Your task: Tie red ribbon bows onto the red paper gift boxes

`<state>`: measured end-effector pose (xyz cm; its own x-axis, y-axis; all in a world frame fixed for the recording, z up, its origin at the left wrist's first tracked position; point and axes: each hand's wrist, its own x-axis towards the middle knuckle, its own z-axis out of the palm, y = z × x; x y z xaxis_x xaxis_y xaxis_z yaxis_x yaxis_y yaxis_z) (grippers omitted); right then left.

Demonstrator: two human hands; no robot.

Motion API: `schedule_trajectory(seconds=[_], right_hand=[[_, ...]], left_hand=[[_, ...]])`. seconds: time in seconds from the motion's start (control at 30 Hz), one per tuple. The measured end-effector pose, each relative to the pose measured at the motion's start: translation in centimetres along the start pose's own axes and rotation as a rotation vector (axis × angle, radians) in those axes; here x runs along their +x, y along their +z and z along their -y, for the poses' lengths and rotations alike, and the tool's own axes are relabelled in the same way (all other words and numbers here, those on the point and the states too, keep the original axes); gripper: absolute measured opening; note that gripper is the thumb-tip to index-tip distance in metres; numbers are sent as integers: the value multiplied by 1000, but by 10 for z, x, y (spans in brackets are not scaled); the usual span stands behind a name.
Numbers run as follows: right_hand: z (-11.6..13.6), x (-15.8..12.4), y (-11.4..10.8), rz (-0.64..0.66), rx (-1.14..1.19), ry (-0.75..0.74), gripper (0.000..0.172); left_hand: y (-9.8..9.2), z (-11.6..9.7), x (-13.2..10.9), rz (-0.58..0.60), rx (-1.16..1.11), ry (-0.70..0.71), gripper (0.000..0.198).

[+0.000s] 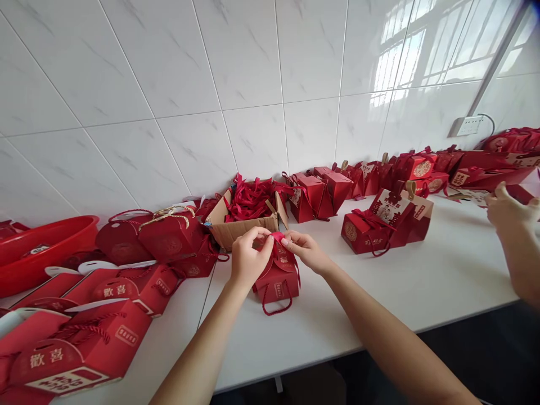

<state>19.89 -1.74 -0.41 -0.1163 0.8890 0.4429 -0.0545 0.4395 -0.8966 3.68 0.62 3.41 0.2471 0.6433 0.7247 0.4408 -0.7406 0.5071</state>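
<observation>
Pinching the ribbon (pixel 277 237) above a red box (pixel 276 284)
Left hand (pixel 251 253) and right hand (pixel 307 250) clamp fingertips on it; the box sits on the table (pixel 320 326). Likely a tying step; the next move calls for even tension.

On the counter (pixel 320 315) before you, a gift box (pixel 278 286) stands nearer you than the carton (pixel 236 228) holding ribbons (pixel 248 201).

Ribbon (pixel 278 237) partly hidden by fingers (pixel 298 242); basin (pixel 25 274) cropped left.
</observation>
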Motion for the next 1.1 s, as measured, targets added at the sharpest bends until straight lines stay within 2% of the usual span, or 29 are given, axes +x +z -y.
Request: schedule_trajectory(seconds=[0.17, 0.43, 0.6, 0.7, 0.9, 1.1], right_hand=[[3, -3, 6, 72, 37, 66, 45], [2, -3, 15, -41, 37, 96, 46], [1, -4, 12, 15, -33, 26, 45], [-2, -3, 12, -3, -60, -9, 41], [-10, -2, 15, -78, -64, 5, 36], [-17, 0, 15, -165, -135, -88, 28]], left_hand=[[-1, 2, -1, 15, 39, 14, 6], [-2, 4, -3, 119, 31, -51, 15], [-4, 5, -3, 184, -101, -176, 22], [-5, 6, -3, 211, -140, -227, 24], [-7, 6, -2, 190, -106, -200, 23], [-9, 6, -2, 184, -49, -186, 23]])
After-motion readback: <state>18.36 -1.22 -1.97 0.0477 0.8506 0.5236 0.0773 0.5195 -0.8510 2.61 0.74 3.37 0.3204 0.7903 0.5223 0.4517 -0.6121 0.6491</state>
